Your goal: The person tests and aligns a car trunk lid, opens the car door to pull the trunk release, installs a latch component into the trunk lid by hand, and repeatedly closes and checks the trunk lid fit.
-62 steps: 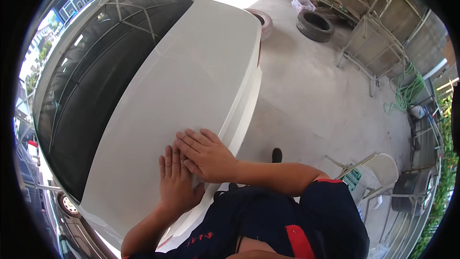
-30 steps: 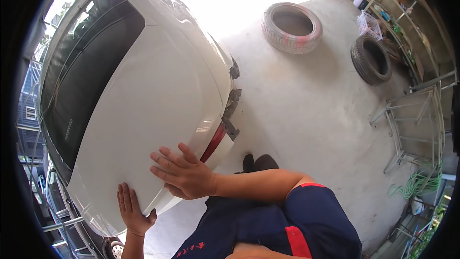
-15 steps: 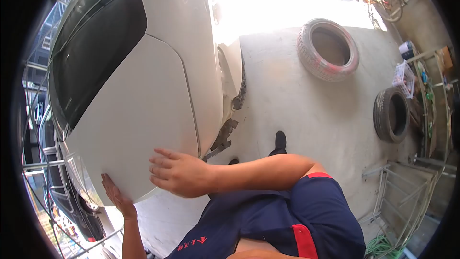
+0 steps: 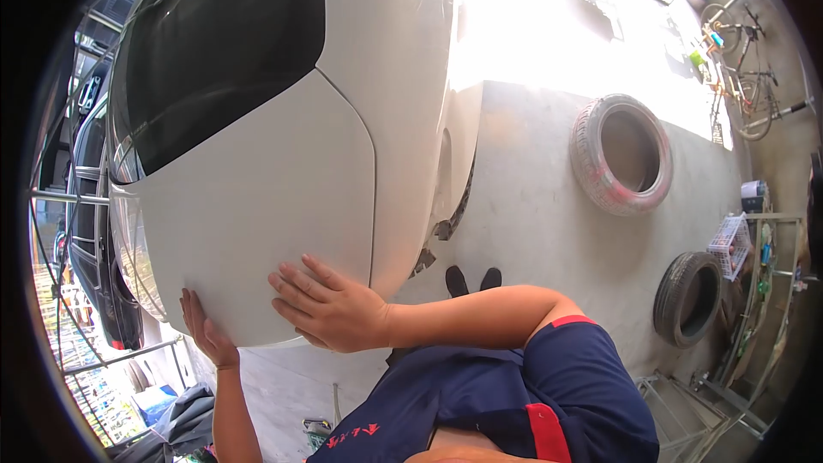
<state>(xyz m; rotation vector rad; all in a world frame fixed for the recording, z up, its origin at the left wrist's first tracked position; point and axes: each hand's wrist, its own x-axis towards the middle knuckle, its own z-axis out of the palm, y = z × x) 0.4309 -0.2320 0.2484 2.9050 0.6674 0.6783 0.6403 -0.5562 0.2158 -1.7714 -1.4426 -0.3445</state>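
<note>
A white car (image 4: 411,43) fills the left half of the view, with a dark window (image 4: 231,43) above a broad, smooth white body panel (image 4: 257,197). My right hand (image 4: 334,304) lies flat on the lower right part of this panel, fingers stretched out and slightly apart. At the panel's lower left edge, my left hand (image 4: 207,330) rests against the surface with its fingers extended upward. Neither hand grips anything. Part of the left palm is hidden from view.
Two tyres lie to the right: one reddish-stained tyre (image 4: 621,154) and a black tyre (image 4: 688,300). Beyond them are a white basket (image 4: 729,244), a metal rack (image 4: 776,219) and a bicycle (image 4: 754,77). A dark car (image 4: 90,231) stands far left behind metal bars.
My view has shifted, so the car and tyres sit differently in it. Both feet now show side by side. My hands stay on the panel, the right one with fingers angled more upward.
</note>
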